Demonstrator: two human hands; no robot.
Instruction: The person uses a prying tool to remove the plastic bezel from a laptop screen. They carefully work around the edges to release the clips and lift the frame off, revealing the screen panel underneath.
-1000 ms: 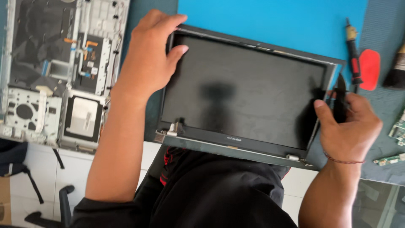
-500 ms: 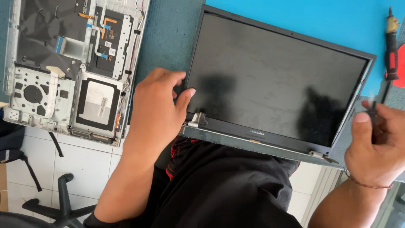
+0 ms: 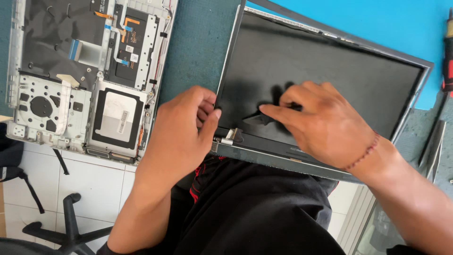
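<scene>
The bench (image 3: pixel 198 52), covered in a teal mat with a bright blue sheet (image 3: pixel 377 23) toward the far side, carried two large pieces. The detached laptop screen assembly (image 3: pixel 330 80) lay flat, glass up, its hinge edge overhanging the near side of the bench above the person's lap. Well apart to its left sat the opened laptop base (image 3: pixel 85 75), internals exposed: fan housing, dark shielding, ribbon cables, a square silver-framed module. Judged from this, separation of lid from base was already done; the bezel round the panel looked mostly seated, with only the near-left corner seemingly being worked, so freeing the panel was left.

The right hand (image 3: pixel 325 125) lay palm down across the lower part of the dark panel, fingers spread and pointing left, pressing rather than holding anything. The left hand (image 3: pixel 181 137) was curled at the near-left corner, thumb on the frame edge beside the metal hinge bracket (image 3: pixel 230 137); whether it pinched the bezel or merely braced it could not be told.

At the far right edge a red-and-black screwdriver (image 3: pixel 448 56) lay untouched.
</scene>
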